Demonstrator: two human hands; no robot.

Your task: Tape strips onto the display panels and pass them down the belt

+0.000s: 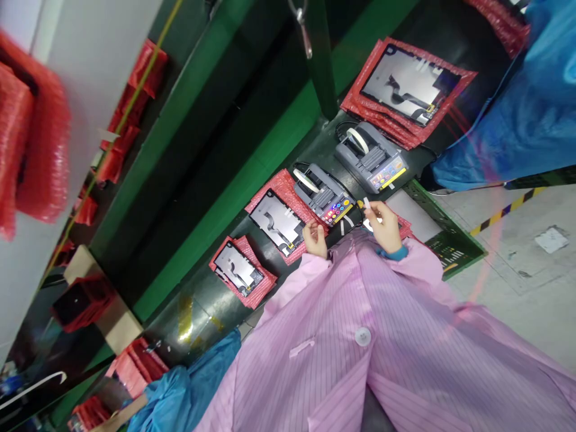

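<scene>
My right hand (pixel 383 228) pinches a short white strip of tape (pixel 366 204) in front of the larger grey tape dispenser (pixel 373 159). Beside the smaller grey tape dispenser (pixel 324 195), my left hand (pixel 315 239) is raised with its fingers curled; what they hold, if anything, is too small to make out. Left of that hand, a tablet-like panel (pixel 278 222) lies on red bubble wrap (pixel 294 255). Part of another item on red wrap (pixel 404 227) shows behind my right hand.
Another panel on red bubble wrap (pixel 236 267) lies farther left, and a larger one (pixel 405 84) at the upper right. A green crate (pixel 463 249) stands at the right. People in blue sleeves (pixel 517 114) are on both sides.
</scene>
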